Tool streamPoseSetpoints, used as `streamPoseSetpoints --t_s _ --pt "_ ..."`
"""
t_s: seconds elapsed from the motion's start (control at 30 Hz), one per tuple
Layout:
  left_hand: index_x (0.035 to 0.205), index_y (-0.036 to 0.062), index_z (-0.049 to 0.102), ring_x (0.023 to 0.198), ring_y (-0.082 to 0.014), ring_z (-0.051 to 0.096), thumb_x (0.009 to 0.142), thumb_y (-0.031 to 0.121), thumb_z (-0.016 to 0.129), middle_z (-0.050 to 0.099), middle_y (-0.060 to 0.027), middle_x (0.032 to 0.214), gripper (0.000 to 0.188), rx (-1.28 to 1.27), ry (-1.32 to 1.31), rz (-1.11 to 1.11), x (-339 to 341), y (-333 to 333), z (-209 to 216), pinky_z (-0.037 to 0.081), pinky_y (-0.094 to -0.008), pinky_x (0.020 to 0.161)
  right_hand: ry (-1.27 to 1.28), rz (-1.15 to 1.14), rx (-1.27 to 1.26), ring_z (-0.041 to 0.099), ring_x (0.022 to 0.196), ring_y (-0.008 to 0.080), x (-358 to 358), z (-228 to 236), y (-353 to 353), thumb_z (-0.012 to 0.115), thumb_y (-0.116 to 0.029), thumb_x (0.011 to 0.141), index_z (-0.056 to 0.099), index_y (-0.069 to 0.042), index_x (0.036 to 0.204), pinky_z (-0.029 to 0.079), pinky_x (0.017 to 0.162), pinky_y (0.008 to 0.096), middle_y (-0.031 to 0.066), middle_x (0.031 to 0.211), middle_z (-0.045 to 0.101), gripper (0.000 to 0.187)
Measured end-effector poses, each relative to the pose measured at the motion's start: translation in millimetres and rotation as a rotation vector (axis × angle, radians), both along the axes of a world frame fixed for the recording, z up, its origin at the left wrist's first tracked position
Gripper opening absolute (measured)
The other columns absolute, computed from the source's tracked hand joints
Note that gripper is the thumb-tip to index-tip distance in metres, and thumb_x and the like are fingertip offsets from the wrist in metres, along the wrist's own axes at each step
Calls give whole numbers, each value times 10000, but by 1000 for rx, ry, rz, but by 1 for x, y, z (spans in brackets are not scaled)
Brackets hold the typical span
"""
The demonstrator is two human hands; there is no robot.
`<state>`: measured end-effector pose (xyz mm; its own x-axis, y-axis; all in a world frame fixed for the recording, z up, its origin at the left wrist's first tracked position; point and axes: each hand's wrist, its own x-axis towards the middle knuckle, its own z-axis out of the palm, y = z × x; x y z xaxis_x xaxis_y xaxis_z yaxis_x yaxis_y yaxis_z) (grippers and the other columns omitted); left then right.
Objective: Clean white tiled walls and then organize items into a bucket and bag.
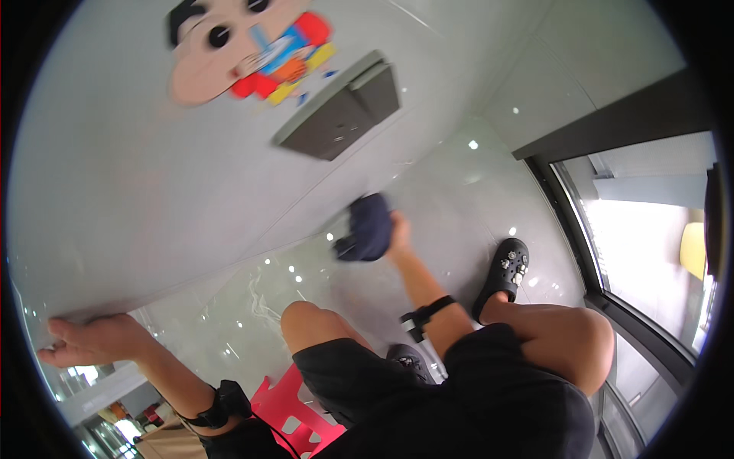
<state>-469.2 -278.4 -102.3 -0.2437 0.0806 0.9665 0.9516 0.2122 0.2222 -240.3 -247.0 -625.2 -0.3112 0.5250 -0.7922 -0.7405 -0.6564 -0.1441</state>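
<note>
A bunched dark navy cloth, smeared by motion, is in my right hand, whose fingers are closed on it. The cloth is in front of my knees, near the line where the glossy grey wall meets the floor. Off to the far left, my left hand is held out beside that wall with its fingers apart and nothing in it. Whether it touches the wall I cannot tell. Each forearm wears a black strap with a small device.
A cartoon sticker and a dark grey box are on the wall ahead. A pink stool is below me. My black clog rests on the shiny tiled floor. A dark-framed glass door stands at the right.
</note>
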Motion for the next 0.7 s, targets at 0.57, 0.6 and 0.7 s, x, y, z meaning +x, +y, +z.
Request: streamPoseSetpoints --t_s 0.57,0.6,0.7 --pt "1052 -48 520 835 -306 680 857 295 728 632 -186 1074 446 245 -82 -202 -10 14 -21 620 -456 732 -1576 1466 1125 703 938 247 -95 -22 -40 589 -212 889 676 11 1150 612 714 357 168 1267 540 354" --pt "1063 -38 523 843 -306 684 863 299 727 628 -186 1103 442 196 -83 -220 -13 12 -17 620 -457 740 -1479 1600 1385 691 1007 282 -110 -21 -62 591 -241 897 686 -10 1153 603 777 390 185 1286 535 358" --pt "1079 -19 538 851 -309 689 883 305 710 626 -189 1137 416 -5 106 1 -17 5 -20 621 -468 756 -876 1709 1477 655 1100 345 -119 -25 -90 567 -266 890 697 -133 1242 542 933 438 196 1371 514 398"
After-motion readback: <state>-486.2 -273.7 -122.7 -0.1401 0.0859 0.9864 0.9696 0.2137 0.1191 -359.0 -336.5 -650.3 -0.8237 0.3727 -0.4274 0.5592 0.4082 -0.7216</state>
